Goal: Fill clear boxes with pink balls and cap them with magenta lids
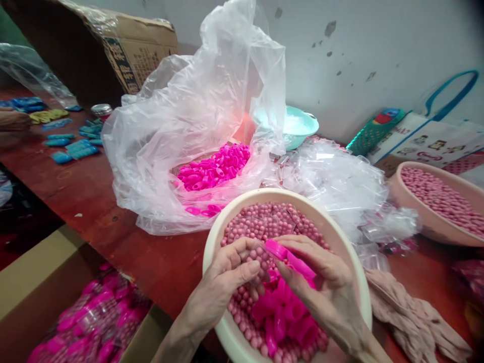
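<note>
Over a cream basin, my left hand is closed around a small clear container filled with dusty-pink beads. My right hand grips a bright pink plastic cap at the container's end. Whether the cap is seated or only touching, I cannot tell. Another pink piece sits under the right fingers. Loose pink beads fill the basin, with a heap of pink caps on top and some filled clear pieces toward the far side.
Behind the basin, a plastic bag holds more pink caps. Clear containers pile up at right, near a second basin of beads and a crumpled cloth. An open carton at lower left holds capped, filled containers.
</note>
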Available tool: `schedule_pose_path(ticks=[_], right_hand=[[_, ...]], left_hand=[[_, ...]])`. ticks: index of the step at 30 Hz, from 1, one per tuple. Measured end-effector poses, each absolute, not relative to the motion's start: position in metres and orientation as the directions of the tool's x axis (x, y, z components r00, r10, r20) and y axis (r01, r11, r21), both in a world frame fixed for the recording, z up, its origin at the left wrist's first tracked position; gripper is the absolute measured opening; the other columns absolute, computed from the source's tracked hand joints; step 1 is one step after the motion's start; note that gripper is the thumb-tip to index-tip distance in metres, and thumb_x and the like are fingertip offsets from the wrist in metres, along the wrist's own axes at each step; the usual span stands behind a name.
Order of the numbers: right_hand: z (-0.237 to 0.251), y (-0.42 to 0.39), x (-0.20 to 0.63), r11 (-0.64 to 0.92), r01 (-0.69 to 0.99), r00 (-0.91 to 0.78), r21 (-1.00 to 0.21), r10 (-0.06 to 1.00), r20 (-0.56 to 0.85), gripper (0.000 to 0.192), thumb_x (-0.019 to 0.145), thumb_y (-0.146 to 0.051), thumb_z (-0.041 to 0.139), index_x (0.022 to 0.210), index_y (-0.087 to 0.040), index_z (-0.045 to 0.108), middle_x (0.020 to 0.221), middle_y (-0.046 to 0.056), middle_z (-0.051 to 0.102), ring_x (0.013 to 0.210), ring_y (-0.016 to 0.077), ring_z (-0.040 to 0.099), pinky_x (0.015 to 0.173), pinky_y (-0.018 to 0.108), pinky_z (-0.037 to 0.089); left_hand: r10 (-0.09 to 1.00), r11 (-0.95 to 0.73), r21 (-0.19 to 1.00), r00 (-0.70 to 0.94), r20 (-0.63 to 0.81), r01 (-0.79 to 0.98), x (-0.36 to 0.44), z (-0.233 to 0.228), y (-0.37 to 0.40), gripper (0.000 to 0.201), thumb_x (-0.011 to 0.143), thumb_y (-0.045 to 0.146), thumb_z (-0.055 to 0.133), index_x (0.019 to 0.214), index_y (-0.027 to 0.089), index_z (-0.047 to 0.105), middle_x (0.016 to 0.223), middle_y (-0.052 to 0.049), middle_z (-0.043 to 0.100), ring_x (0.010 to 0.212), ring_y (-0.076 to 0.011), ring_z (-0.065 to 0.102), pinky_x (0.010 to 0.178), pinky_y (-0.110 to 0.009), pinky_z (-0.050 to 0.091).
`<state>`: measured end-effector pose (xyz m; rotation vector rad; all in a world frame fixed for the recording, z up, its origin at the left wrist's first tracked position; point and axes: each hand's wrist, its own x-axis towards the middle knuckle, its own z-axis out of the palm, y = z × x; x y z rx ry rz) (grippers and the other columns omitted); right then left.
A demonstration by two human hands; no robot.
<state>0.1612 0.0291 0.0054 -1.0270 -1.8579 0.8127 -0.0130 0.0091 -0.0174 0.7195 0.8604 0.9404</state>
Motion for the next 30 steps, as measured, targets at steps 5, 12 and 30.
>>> schedule_pose_path(ticks=[5,12,30], right_hand=[[0.002,0.020,0.164,0.389,0.310,-0.228,-0.867,0.916,0.329,0.023,0.085,-0.020,0.054,0.105,-0.026,0.065,0.107,0.003,0.067,0.104,0.0196,0.059,0.093,0.034,0.047],[-0.005,0.015,0.155,0.423,0.270,-0.050,-0.865,0.903,0.426,0.032,0.076,-0.012,0.065,0.102,-0.030,0.066,0.098,-0.002,0.071,0.087,0.0181,0.067,0.082,0.031,0.056],[-0.009,0.013,0.167,0.453,0.394,-0.240,-0.799,0.891,0.387,0.038,0.079,-0.010,0.059,0.112,-0.028,0.063,0.108,0.001,0.068,0.097,0.0179,0.065,0.090,0.031,0.052]], left_hand=[[0.895,0.423,0.814,0.320,-0.309,-0.398,-0.013,-0.016,0.010,0.021,0.081,0.021,0.059,0.101,0.016,0.055,0.074,-0.002,0.059,0.060,-0.0092,0.057,0.053,-0.018,0.046],[0.859,0.497,0.735,0.382,-0.341,-0.462,-0.017,-0.017,0.010,0.022,0.079,0.020,0.061,0.100,0.016,0.057,0.068,-0.002,0.062,0.048,-0.0091,0.056,0.042,-0.016,0.043],[0.924,0.362,0.888,0.236,-0.301,-0.283,-0.013,-0.023,0.003,0.025,0.084,0.027,0.056,0.108,0.021,0.053,0.073,0.000,0.058,0.059,-0.0083,0.053,0.051,-0.016,0.042]])
